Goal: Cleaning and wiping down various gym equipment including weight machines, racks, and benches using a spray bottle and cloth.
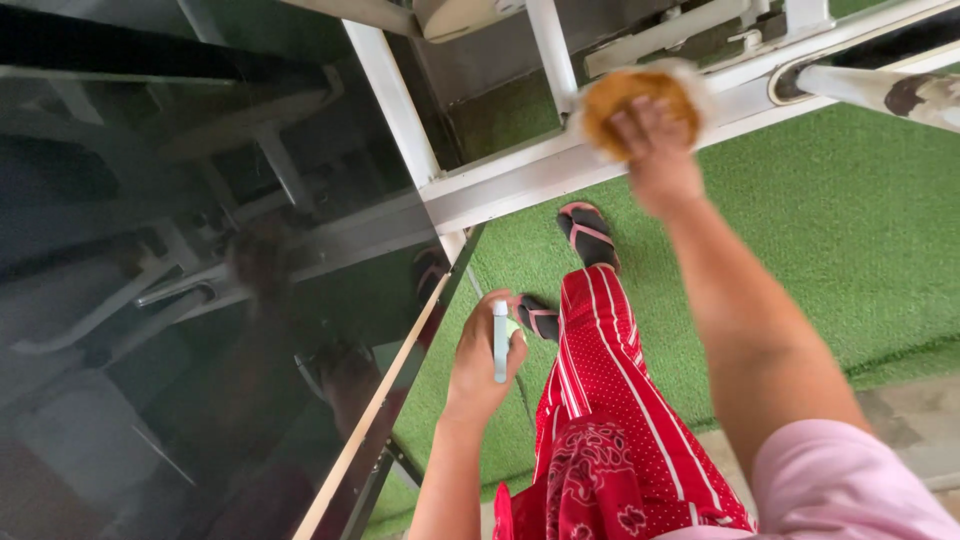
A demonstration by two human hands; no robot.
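head-worn view, steeply down, near the hands

Orange cloth (640,105), red striped trousers (600,380), green turf (800,230)

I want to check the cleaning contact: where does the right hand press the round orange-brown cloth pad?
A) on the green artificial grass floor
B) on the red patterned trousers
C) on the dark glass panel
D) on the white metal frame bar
D: the right hand holds the round orange-brown cloth pad against the white metal frame bar.

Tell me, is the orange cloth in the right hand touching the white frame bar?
Touching. The head view shows the right hand pressing the orange cloth flat against the white frame bar, no gap between them. The left hand holds a small spray bottle.
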